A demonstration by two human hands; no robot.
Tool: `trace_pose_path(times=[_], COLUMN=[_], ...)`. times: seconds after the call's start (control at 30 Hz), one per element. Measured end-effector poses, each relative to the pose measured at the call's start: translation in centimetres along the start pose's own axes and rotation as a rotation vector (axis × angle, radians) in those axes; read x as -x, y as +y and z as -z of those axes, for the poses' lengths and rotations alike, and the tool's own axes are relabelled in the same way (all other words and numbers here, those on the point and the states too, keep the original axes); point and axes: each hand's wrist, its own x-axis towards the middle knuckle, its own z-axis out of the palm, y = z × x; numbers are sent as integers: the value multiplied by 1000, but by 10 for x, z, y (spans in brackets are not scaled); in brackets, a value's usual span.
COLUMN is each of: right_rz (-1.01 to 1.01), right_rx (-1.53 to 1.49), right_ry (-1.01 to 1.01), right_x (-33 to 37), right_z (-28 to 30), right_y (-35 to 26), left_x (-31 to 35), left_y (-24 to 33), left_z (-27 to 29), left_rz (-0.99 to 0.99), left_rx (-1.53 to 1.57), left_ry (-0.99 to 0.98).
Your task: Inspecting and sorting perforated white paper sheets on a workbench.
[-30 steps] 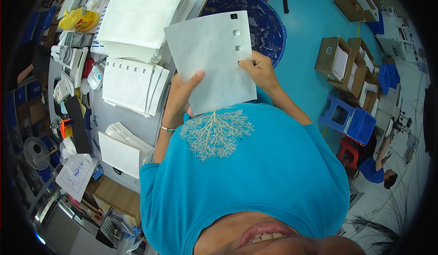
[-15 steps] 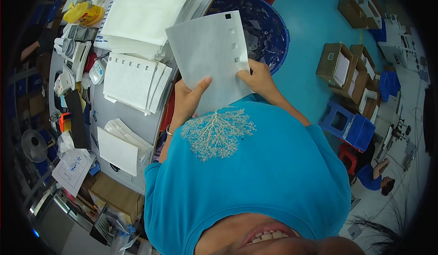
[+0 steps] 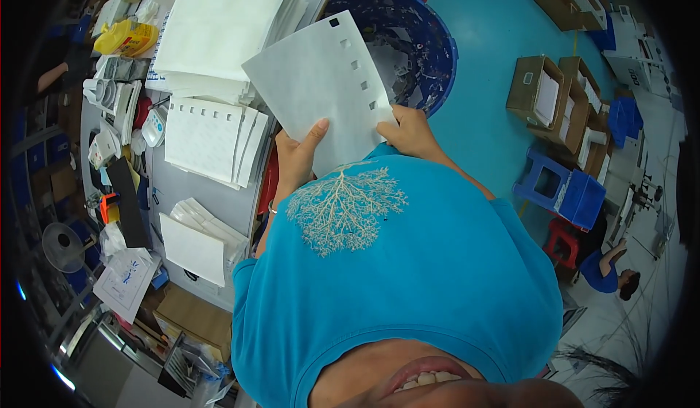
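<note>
Both hands hold a white sheet (image 3: 310, 80) in front of my chest, over the gap between the table and a blue tub. A row of small squares runs down the sheet's right edge; the top one looks dark, the others pale. My left hand (image 3: 297, 153) grips the lower left edge, thumb lying on top and the fingers mostly hidden beneath. At the lower right corner my right hand (image 3: 410, 132) pinches the sheet between thumb and curled fingers. The round blue tub (image 3: 446, 65), holding paper scraps, stands on the floor just beyond the sheet.
To the left, the grey table (image 3: 179, 182) bears a tall stack of white sheets (image 3: 219, 21), a smaller stack with square holes (image 3: 203, 137) and a lower pile (image 3: 193, 247). A yellow bottle (image 3: 127, 37) lies behind. Cardboard boxes (image 3: 536, 91) and a blue stool (image 3: 543, 175) are at right.
The sheet has turned counter-clockwise, its top swinging left and slightly up. Both hands still grip it, the left shifted slightly left, the right slightly lower.
</note>
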Motion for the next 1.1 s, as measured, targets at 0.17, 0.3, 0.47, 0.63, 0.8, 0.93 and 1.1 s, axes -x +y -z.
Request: trace_pose_path(times=[0.17,0.3,0.47,0.63,0.8,0.93,1.1], right_rz=[61,-42,-127,-211,-269,-202,-385], right_rx=[82,-255,-1026,-1087,-987,-989,-832], right_ry=[188,-119,-439,-454,-527,-568,-502], right_x=[-1,-3,-10,-15,-14,-13,-14], right_z=[2,26,47,43,42,40,35], right_y=[9,14,42,44,38,38,36], left_x=[2,-4,-2,-1,-3,-3,-7], left_y=[9,5,-1,-7,-15,-12,-6], left_z=[-17,-13,-10,-5,-2,-3,-1], left_rz=[-7,-57,-22,-21,-44,-58,21], left_rx=[32,71,41,109,109,118,52], left_ry=[35,13,11,21,46,51,-41])
